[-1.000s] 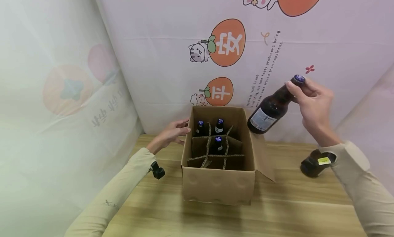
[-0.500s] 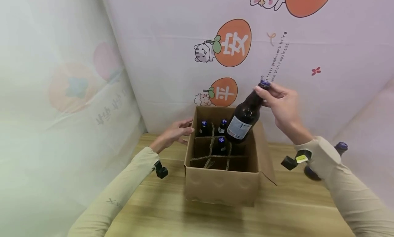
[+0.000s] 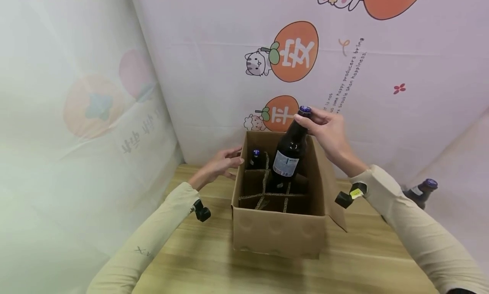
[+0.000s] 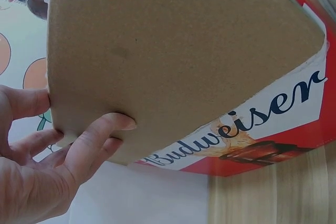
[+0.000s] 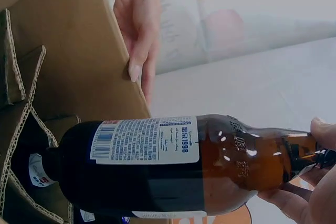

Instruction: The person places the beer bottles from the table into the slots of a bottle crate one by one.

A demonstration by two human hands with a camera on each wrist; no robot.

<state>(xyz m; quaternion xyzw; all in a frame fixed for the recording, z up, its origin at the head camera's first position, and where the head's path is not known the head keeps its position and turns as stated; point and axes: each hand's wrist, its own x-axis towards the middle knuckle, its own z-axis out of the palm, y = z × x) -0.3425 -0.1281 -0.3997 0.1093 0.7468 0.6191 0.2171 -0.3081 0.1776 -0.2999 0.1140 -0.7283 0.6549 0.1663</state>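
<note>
My right hand (image 3: 330, 135) grips a brown beer bottle (image 3: 293, 145) by its neck, just under the blue cap. The bottle leans, cap to the upper right, with its base down inside an open cardboard box (image 3: 279, 232). In the right wrist view its white back label (image 5: 147, 141) shows. Against the box's left side rests my left hand (image 3: 215, 170), its fingertips touching the cardboard near the rim; the left wrist view shows fingers (image 4: 100, 135) on a plain brown flap (image 4: 157, 51). One capped bottle (image 3: 256, 159) stands in the far left compartment. The held bottle hides others.
Cardboard dividers (image 3: 265, 179) split the box into compartments. A side flap (image 3: 332, 200) hangs out to the right. Another bottle (image 3: 423, 191) stands on the wooden table (image 3: 198, 243), partly behind the right sleeve. A printed white cloth (image 3: 214, 73) hangs close behind the box.
My right hand has carried the bottle left and down, from beside the box into its opening, and the bottle stands more upright. The left hand has stayed at the box.
</note>
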